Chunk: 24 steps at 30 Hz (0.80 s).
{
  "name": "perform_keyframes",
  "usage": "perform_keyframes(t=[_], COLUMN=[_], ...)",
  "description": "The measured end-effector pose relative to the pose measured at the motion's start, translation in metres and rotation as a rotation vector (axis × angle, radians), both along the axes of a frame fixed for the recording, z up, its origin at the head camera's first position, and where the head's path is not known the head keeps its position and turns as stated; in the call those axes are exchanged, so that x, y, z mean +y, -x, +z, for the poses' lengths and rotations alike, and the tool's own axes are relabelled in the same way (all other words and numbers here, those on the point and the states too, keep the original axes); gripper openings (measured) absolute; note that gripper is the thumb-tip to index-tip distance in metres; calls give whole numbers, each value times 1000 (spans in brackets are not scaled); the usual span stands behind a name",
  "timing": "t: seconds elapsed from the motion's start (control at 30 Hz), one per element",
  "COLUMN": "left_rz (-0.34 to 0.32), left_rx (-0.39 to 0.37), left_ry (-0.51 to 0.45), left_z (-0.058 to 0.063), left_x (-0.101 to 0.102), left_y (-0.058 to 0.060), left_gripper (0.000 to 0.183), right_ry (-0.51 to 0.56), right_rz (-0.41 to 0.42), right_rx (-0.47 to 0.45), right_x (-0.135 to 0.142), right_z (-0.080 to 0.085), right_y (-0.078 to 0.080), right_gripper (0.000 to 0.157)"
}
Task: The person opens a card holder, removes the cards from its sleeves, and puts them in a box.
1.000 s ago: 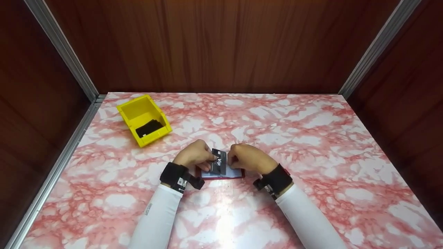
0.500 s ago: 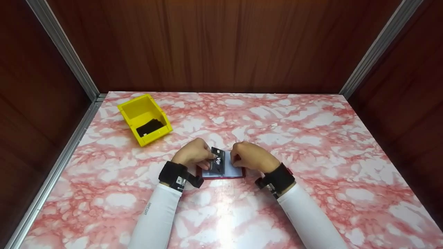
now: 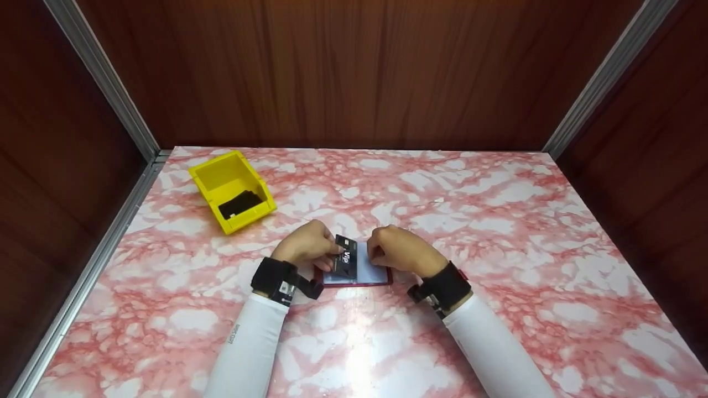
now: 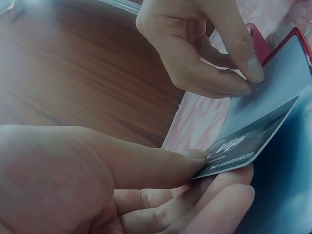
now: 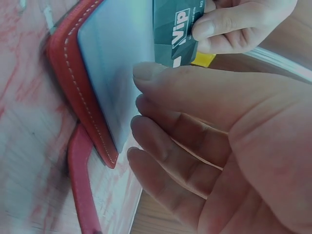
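Note:
My left hand point(image 3: 311, 247) pinches a dark card point(image 3: 345, 257) marked "Vip" between thumb and fingers. The card point(image 4: 239, 146) is tilted over the clear pages of a red card holder point(image 3: 337, 284) lying on the table. In the right wrist view, white stitching runs along the red cover point(image 5: 73, 73), beside a pale translucent sleeve point(image 5: 114, 53). My right hand point(image 3: 404, 251) is at the far right part of the holder. Its thumb and fingers are loosely bent at the sleeve's edge, with a small gap between the tips point(image 5: 144, 70). Whether they touch the sleeve is unclear.
A yellow bin point(image 3: 221, 171) with a stack of black cards point(image 3: 240, 203) stands at the back left. The table point(image 3: 470, 193) has a red and white marbled top. Brown wood-grain panels point(image 3: 354, 72) enclose its back and sides. A red strap point(image 5: 80, 180) extends from the holder.
The left hand has shifted slightly left with the card, uncovering more of the pale page. The right hand has moved slightly right, away from the card.

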<state>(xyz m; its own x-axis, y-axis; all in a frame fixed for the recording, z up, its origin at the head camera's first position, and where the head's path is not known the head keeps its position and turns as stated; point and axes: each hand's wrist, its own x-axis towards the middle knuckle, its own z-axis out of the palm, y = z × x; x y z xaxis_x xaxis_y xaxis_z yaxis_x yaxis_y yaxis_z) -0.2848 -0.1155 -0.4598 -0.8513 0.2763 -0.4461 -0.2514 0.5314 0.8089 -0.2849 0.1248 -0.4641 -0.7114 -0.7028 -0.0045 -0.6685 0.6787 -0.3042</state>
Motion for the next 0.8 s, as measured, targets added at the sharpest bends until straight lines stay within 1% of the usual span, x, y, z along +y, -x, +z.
perform_keyframes(t=[0.17, 0.47, 0.67, 0.8], left_rz=[4, 10, 21, 12], left_rx=[7, 16, 31, 55], left_ry=[-4, 7, 38, 69], left_z=[1, 3, 10, 15], left_x=[-2, -6, -9, -12], left_y=[0, 0, -1, -1], left_gripper=[17, 15, 10, 13], right_ry=[-5, 14, 28, 34], right_rz=[-22, -27, -21, -19], right_rx=[-43, -48, -38, -41], right_x=[0, 1, 0, 0], right_z=[-1, -5, -5, -5], right_y=[0, 1, 1, 1], right_gripper=[7, 8, 8, 9])
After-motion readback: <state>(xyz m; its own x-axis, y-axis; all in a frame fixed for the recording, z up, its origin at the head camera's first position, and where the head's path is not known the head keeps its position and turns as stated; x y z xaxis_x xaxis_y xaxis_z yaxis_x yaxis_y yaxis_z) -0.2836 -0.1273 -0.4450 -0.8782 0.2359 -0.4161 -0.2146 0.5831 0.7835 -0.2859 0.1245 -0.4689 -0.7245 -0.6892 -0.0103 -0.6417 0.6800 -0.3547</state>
